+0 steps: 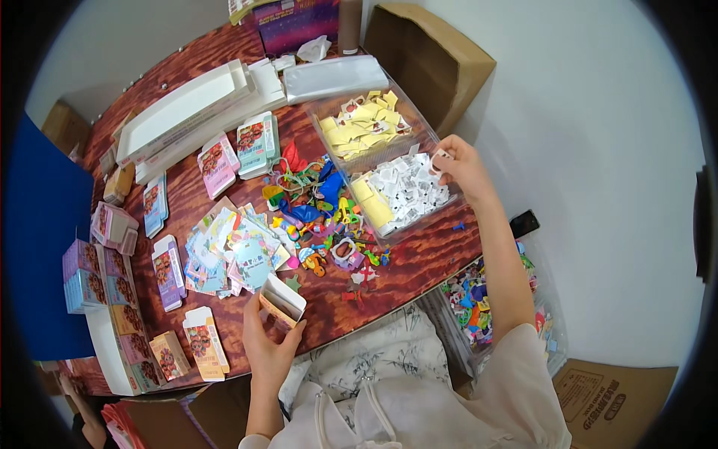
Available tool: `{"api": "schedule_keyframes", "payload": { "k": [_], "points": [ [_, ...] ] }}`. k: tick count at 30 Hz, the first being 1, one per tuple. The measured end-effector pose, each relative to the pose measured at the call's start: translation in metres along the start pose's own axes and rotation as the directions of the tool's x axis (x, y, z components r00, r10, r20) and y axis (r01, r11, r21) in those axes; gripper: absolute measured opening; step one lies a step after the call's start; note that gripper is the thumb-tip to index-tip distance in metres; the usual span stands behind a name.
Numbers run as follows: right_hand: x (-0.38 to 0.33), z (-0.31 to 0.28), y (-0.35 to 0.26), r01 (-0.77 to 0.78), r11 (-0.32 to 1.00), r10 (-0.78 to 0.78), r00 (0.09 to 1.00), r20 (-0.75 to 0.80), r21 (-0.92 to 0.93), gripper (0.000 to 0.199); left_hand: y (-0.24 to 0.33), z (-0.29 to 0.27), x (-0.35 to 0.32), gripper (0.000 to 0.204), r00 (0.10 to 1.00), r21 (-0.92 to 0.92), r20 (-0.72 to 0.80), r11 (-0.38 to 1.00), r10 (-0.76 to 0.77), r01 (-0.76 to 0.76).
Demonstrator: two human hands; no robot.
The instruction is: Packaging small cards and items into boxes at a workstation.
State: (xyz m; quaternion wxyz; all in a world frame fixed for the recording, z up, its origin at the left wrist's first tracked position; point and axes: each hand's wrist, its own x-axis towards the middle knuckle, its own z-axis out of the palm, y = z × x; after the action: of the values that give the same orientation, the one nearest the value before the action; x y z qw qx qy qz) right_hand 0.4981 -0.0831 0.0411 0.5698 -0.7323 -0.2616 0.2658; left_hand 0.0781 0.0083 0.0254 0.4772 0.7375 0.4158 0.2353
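My left hand (273,340) is closed round a small orange-and-white cardboard box (283,303), its top end open toward me and a white inside showing. Over the right side of a clear plastic tray (389,228), my right hand (461,166) pinches a small white printed paper piece (441,157). Below those fingers lies a heap of small white printed packets (411,191), with yellow paper pieces (372,202) at its left. The tray's far compartment holds more yellow pieces (363,127).
Colourful small toys (321,217) and a pile of printed cards (235,251) cover the table's middle. Folded and filled boxes (168,273) stand left. A bin of toys (471,303) and a phone (525,223) are at right. Another person's arm (86,411) shows lower left.
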Motion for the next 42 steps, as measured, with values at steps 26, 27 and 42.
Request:
{"api": "schedule_keyframes", "payload": {
  "k": [26, 27, 42],
  "points": [
    [0.016, 0.019, 0.045, 0.216, 0.788, -0.164, 0.976, 0.143, -0.577, 0.013, -0.002, 0.002, -0.009, 0.075, 0.997, 0.011, 0.029, 0.998, 0.067, -0.068],
    [0.015, 0.020, 0.045, 0.219, 0.788, -0.163, 0.975, 0.149, -0.575, 0.013, -0.001, 0.003, -0.010, 0.075, 0.998, 0.012, 0.024, 0.998, 0.063, -0.064],
    [0.013, 0.004, 0.019, -0.098, 0.995, 0.097, 0.988, 0.123, -0.005, 0.008, 0.006, 0.001, -0.012, 0.079, 0.998, -0.051, 0.067, 0.999, 0.020, -0.017]
  ]
}}
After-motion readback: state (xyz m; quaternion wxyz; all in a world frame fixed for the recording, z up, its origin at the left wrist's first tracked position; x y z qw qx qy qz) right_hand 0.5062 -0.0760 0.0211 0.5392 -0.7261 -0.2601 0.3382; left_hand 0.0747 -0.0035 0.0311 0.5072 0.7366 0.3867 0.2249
